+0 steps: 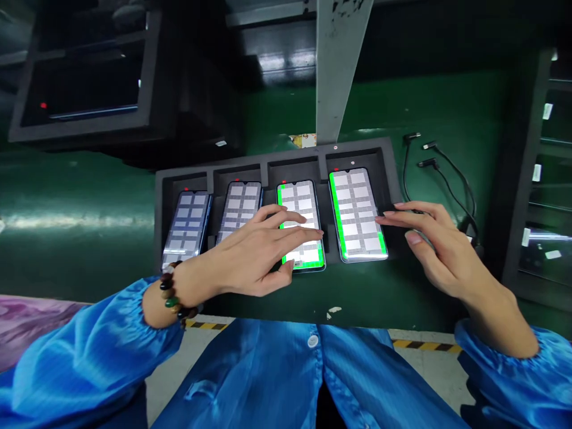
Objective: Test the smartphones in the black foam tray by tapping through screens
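so my left hand and right hand, both spread and gripping nothing, are tracing phone three and phone four; green borders are showing partly filled, two left phones seemingly untouched.

Lower part of the third phone from the left in the black tray covered by the left hand; grid cells beneath the fingers not readable. Bottom right corner of the fourth phone masked by the right hand. Marks in the grid cells on all four screens too small to make out. Small red dots on the tray above the phones too tiny to identify. Cables right of the tray lost behind the right hand. Grey post behind the tray cut off by the top edge. Shelving far right of the tray cropped, labels illegible.
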`<control>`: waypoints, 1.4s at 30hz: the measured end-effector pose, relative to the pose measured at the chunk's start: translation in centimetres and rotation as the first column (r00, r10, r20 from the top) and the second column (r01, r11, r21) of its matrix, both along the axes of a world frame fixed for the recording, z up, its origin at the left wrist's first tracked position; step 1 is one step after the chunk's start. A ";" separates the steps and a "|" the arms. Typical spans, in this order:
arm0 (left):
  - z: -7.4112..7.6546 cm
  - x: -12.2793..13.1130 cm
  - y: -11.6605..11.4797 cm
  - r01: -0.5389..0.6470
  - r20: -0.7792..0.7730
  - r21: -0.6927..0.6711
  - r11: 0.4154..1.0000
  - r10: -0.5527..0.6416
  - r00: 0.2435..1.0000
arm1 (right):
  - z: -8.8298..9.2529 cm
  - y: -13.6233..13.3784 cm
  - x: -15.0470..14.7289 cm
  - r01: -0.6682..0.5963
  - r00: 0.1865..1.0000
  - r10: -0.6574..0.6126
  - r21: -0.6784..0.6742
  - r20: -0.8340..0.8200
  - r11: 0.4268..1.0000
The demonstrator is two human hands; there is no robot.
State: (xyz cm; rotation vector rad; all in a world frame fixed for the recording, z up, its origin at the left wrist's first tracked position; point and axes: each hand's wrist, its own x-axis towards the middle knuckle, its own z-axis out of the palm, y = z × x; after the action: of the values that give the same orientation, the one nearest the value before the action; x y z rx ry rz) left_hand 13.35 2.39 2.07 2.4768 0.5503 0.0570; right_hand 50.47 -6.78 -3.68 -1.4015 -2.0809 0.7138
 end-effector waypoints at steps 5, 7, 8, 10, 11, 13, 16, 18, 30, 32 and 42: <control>-0.2 -0.1 2.2 0.009 -0.052 -0.001 1.000 -0.009 0.999 | 0.5 1.6 -0.1 0.004 0.999 -0.001 -0.052 0.052 0.999; -0.3 -0.1 3.1 0.009 -0.063 0.003 1.000 -0.009 0.998 | 0.6 2.3 -0.4 0.013 0.997 -0.009 -0.057 0.072 0.998; -0.4 -0.1 3.6 0.011 -0.069 0.002 1.000 -0.011 0.998 | 0.6 2.6 -0.5 0.020 0.996 -0.015 -0.055 0.082 0.998; -0.6 -0.1 4.4 0.015 -0.080 0.002 1.000 -0.015 0.997 | 0.5 3.3 -0.9 0.039 0.994 -0.034 -0.047 0.105 0.998; -0.7 -0.1 4.8 0.015 -0.085 0.004 1.000 -0.015 0.996 | 0.4 3.7 -1.1 0.049 0.992 -0.044 -0.043 0.116 0.998; -0.9 -0.1 5.6 0.011 -0.092 0.010 1.000 -0.010 0.996 | 0.1 4.4 -1.5 0.069 0.988 -0.064 -0.034 0.138 0.997; -1.2 0.0 6.8 0.006 -0.088 0.020 1.000 -0.004 0.996 | -0.3 5.5 -2.0 0.098 0.984 -0.092 -0.030 0.153 0.995; -1.4 0.0 7.5 0.003 -0.083 0.025 1.000 -0.001 0.997 | -0.4 6.1 -2.3 0.116 0.982 -0.110 -0.032 0.154 0.993; -1.7 -0.3 8.6 -0.026 -0.084 0.068 0.997 0.032 0.996 | 0.0 7.8 -4.0 0.113 0.981 -0.113 0.012 0.158 0.994; -1.5 -0.9 8.3 -0.030 -0.081 0.077 0.997 0.036 0.996 | 0.1 8.2 -4.8 0.073 0.985 -0.078 0.039 0.151 0.997; -0.7 -5.0 6.2 -0.123 -0.169 0.169 0.978 0.152 0.974 | 0.4 8.8 -6.9 -0.029 0.985 0.022 0.039 0.171 0.999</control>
State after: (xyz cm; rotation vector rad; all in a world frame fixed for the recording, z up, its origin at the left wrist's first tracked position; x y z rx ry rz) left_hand 8.37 8.59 1.33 2.6100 0.8244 -0.0737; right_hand 43.52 2.04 -3.25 -1.4606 -2.2349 0.5743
